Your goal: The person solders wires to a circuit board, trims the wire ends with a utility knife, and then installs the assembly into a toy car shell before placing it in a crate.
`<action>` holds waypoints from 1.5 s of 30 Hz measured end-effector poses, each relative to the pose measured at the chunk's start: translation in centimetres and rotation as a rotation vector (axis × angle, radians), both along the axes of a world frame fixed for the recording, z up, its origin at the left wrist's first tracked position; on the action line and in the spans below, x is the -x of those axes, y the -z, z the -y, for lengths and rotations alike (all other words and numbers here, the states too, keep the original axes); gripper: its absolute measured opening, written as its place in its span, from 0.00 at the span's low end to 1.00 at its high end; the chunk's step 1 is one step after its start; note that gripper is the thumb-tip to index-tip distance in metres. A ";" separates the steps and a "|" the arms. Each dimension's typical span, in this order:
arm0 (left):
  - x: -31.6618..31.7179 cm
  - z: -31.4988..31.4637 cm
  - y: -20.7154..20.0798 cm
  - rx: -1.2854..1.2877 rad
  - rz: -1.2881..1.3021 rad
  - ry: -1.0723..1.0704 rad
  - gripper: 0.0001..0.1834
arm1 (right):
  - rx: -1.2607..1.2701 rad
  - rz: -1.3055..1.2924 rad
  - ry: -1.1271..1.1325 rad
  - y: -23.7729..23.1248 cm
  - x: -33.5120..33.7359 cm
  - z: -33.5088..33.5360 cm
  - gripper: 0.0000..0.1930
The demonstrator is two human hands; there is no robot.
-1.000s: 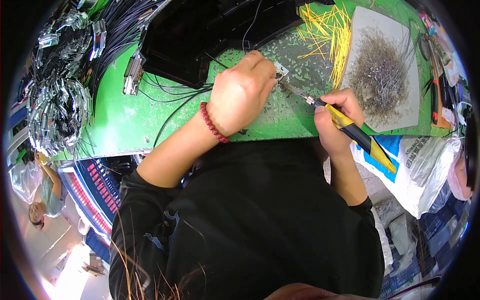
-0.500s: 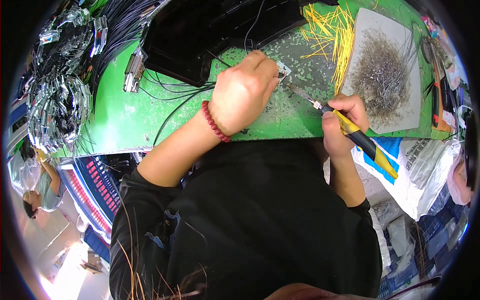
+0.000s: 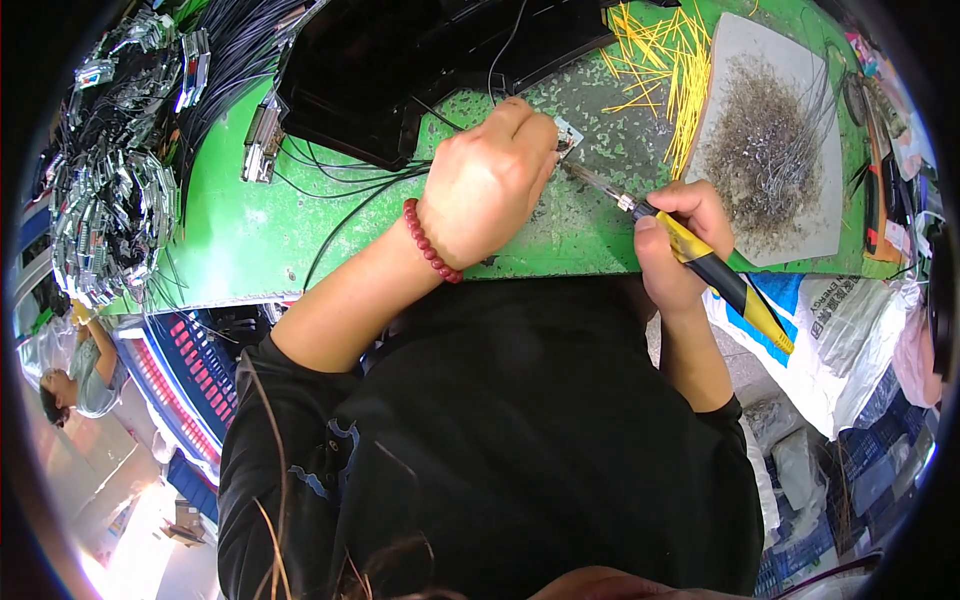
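Black sleeves pushed up; red bead bracelet (image 3: 432, 243) on left wrist.

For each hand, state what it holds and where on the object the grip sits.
The right hand grips a soldering iron around its yellow-and-black handle, near the metal shaft. The left hand pinches a small silvery part at its fingertips, pressed to the green bench.

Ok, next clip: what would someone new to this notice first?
Probably the bright green bench and, at its middle, the two hands at work: the left hand presses down a small component while the right hand holds a yellow-handled soldering iron with its tip at that piece. Next, the pile of grey wire scraps on a pad at right, and the yellow wire pieces beside it.
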State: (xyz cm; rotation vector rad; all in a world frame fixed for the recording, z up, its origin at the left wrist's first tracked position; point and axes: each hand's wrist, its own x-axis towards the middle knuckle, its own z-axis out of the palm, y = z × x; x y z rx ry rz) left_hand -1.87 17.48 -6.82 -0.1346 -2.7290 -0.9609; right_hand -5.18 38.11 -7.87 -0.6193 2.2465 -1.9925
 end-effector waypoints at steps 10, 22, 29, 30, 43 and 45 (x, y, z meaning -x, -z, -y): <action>-0.1 0.1 0.0 -0.021 -0.010 0.012 0.06 | 0.104 -0.010 -0.001 0.6 -0.4 -0.6 0.09; 0.1 0.0 -0.3 -0.016 0.015 0.015 0.05 | 0.201 -0.017 -0.001 0.3 -0.4 1.3 0.21; 0.5 1.1 -2.3 -0.035 0.133 0.072 0.03 | -0.245 -0.416 -0.142 -1.7 2.0 1.4 0.17; 0.4 1.4 -2.6 -0.090 0.136 0.071 0.03 | -0.384 -0.568 -0.227 -2.5 3.0 1.6 0.20; -2.7 3.3 -6.8 0.080 -0.271 -0.020 0.20 | -0.045 -0.781 -0.169 -8.0 1.7 8.6 0.18; -2.6 4.0 -7.9 0.084 -0.321 -0.071 0.20 | -0.024 -0.660 -0.187 -8.1 2.1 8.7 0.15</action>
